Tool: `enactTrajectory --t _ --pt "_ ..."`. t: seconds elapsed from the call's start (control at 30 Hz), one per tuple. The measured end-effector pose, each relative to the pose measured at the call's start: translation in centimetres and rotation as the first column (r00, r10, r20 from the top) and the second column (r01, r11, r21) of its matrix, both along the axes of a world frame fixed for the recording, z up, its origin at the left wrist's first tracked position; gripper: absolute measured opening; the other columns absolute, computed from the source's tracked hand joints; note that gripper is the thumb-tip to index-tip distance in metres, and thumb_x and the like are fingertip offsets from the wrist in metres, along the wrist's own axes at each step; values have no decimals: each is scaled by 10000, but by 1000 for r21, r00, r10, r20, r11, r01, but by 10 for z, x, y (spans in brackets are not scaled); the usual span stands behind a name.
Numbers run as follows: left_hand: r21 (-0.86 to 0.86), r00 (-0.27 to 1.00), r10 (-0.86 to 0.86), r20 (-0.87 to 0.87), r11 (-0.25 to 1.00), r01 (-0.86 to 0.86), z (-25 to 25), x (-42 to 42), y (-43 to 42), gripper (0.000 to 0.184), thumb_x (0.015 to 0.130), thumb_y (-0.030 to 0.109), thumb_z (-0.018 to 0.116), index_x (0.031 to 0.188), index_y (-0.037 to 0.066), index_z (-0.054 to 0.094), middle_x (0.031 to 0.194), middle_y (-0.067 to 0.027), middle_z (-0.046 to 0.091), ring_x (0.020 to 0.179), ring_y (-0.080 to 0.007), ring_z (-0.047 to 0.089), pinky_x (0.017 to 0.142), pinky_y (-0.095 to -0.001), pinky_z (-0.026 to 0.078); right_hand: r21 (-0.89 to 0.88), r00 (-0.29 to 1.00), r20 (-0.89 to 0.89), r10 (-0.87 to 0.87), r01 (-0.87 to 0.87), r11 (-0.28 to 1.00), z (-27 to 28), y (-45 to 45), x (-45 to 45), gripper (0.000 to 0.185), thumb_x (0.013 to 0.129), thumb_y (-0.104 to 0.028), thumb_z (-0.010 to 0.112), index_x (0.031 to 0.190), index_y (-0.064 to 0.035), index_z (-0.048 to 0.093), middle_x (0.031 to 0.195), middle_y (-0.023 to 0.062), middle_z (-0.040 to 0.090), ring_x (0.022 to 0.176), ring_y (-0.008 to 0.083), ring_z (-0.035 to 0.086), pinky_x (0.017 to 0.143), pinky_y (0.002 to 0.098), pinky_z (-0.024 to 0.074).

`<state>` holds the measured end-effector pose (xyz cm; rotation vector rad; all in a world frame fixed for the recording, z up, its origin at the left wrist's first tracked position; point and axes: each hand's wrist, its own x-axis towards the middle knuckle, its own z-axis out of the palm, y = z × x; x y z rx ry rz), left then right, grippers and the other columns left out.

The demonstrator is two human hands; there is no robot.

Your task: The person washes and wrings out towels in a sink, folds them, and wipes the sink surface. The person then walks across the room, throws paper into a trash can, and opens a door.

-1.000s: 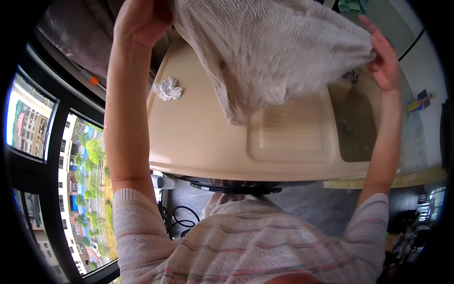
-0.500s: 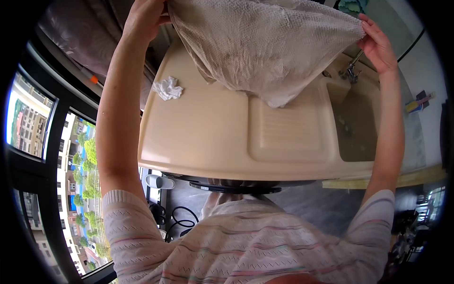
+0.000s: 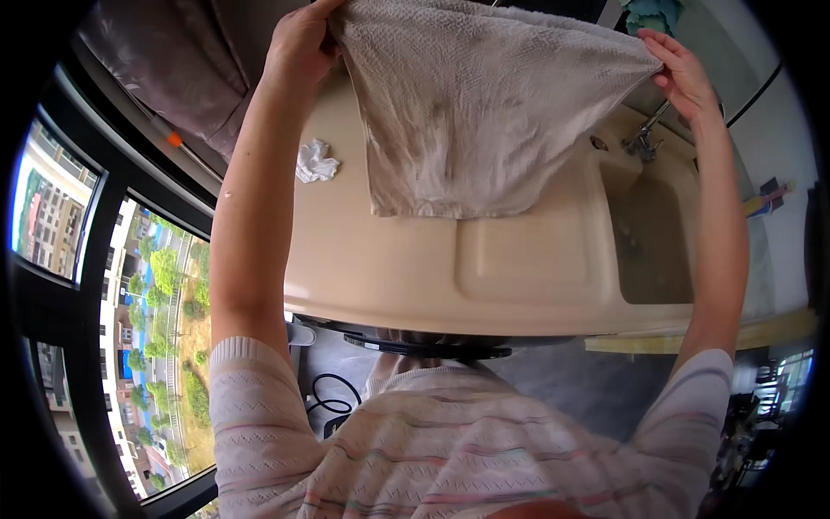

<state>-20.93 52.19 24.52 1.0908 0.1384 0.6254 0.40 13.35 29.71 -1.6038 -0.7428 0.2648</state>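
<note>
Head view: towel [image 3: 484, 112] hangs stretched over the counter [image 3: 372, 268], its top edge partly out of frame
Left hand [image 3: 303, 39] grips one corner, fingertips hard to make out; right hand [image 3: 683, 73] pinches another; right forearm [image 3: 724, 225] hides part of the sink [image 3: 644, 183]

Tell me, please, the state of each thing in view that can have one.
Towel: spread out, hanging by its upper side
Left hand: gripping one upper end
Right hand: pinching the other upper end
White wad: crumpled, lying on the counter
Sink: seems to hold murky water
Tap: running or off, cannot tell
Cable: looped on the floor
</note>
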Motion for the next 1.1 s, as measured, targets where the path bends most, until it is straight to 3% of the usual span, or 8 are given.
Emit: enactTrajectory --t 0.1,0.23,0.33,0.4,0.47,0.67,1.0,1.1 --pt "375 992 121 -43 922 -96 7 -9 1 146 798 133 621 734 5 595 641 -56 580 548 -140 549 503 -251 455 -18 998 19 -55 55 998 4 -4 8 208 835 -132 586 1031 -62 598 831 -49 584 655 7 474 455 154 322" --pt "426 999 44 1 904 -40 22 -22 -29 144 787 130 634 800 -11 606 672 -49 591 556 -115 545 509 -212 451 -66 992 76 -99 104 992 11 -18 36 245 827 -175 603 1046 -67 597 849 -41 590 678 21 489 477 176 350" --pt "468 986 -169 -11 870 155 32 -25 -51 145 794 147 632 834 7 625 695 -45 604 577 -103 554 522 -205 458 -573 785 599 -158 558 600 21 -5 20 327 842 -193 568 1134 -50 535 959 -42 578 773 43 512 605 198 407" --pt "549 963 -245 -111 793 265 37 -19 -82 155 805 158 618 857 14 642 698 -37 607 583 -90 554 526 -200 462 -239 734 679 -19 245 940 11 37 -29 354 794 -249 632 1088 -61 572 914 -1 605 828 68 540 725 202 413" --pt "613 906 -381 -186 675 410 30 -1 -101 173 808 174 618 858 11 650 683 -31 601 577 -85 547 527 -197 465 -345 845 434 311 -163 924 8 81 -98 347 827 -176 574 1136 -26 522 1005 -6 573 915 72 518 832 220 391" --pt "306 851 -491 -186 795 525 -37 27 -132 233 720 125 703 889 27 576 739 -14 581 531 -52 521 417 -176 452 -573 907 195 374 -204 793 -23 80 -98 185 822 -217 610 807 -33 620 677 -50 531 624 20 456 575 194 379" --pt "624 847 -295 -443 576 527 -154 16 -138 296 633 179 623 869 2 650 759 -65 618 690 -126 564 552 -255 460 -84 974 175 146 -132 988 7 40 -85 147 876 -144 524 939 -34 598 829 -32 595 768 50 547 691 201 436" --pt "301 723 -448 -525 697 651 -179 8 -148 317 654 168 633 936 24 637 751 -64 615 669 -119 568 534 -253 454 43 948 317 32 -48 998 22 41 -105 157 852 -163 536 882 -21 597 789 39 613 676 104 576 608 230 458"
